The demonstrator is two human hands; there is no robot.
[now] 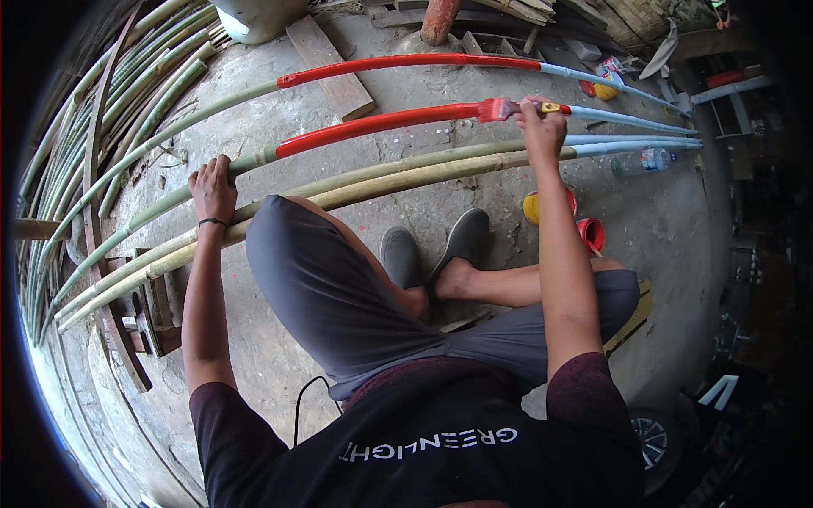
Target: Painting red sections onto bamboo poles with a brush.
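My right hand (542, 127) grips a paintbrush (498, 109) by its handle, and the red-coated bristles rest on a bamboo pole (373, 124). That pole has a wet-looking red middle stretch, a light blue right part and bare green bamboo to the left. Around its bare part, just left of the red, my left hand (213, 190) is wrapped. Farther away lies another bamboo pole (406, 61), red in the middle and light blue at its right end. Nearer to me, two bare bamboo poles (381, 185) with light blue ends run close together above my knee.
A red paint cup (592, 233) and a yellow-and-red can (533, 208) stand by my right forearm. Several unpainted bamboo poles (161, 97) are piled at the left. A wooden plank (334, 76) lies under the far pole. A plastic bottle (641, 162) lies at right.
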